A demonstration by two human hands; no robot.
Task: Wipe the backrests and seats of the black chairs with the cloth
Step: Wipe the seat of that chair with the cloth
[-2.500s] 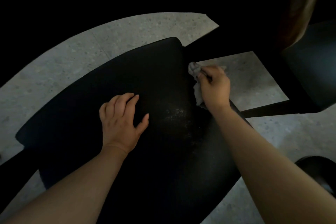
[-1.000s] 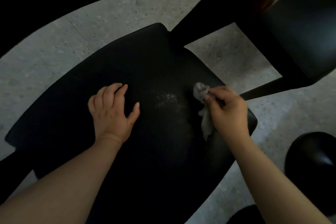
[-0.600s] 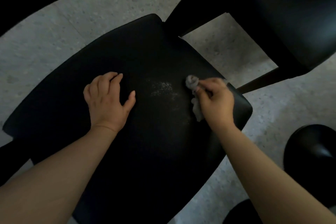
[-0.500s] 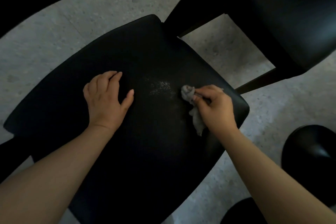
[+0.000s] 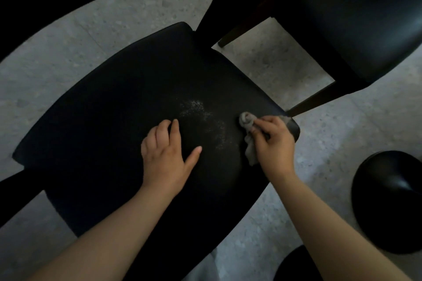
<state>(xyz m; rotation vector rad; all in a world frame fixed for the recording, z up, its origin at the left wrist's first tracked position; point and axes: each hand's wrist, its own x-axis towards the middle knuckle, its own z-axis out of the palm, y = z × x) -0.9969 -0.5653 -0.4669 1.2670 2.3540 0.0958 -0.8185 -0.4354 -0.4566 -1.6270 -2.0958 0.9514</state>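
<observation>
A black chair seat (image 5: 109,121) fills the middle of the view, with a patch of pale dust specks (image 5: 201,116) near its centre. My left hand (image 5: 166,155) lies flat on the seat, fingers spread, just left of the specks. My right hand (image 5: 274,143) grips a crumpled grey cloth (image 5: 247,128) and presses it on the seat near the right edge, right of the specks. The chair's backrest is out of view.
A second black chair seat (image 5: 365,18) stands at the upper right, its dark wooden legs (image 5: 315,100) reaching down beside the first seat. A round black object (image 5: 390,201) sits on the speckled grey floor (image 5: 68,36) at the lower right.
My right hand with the cloth has slid along the seat's right side, from the far corner toward the near edge and a little inward. My left hand stays flat on the seat.
</observation>
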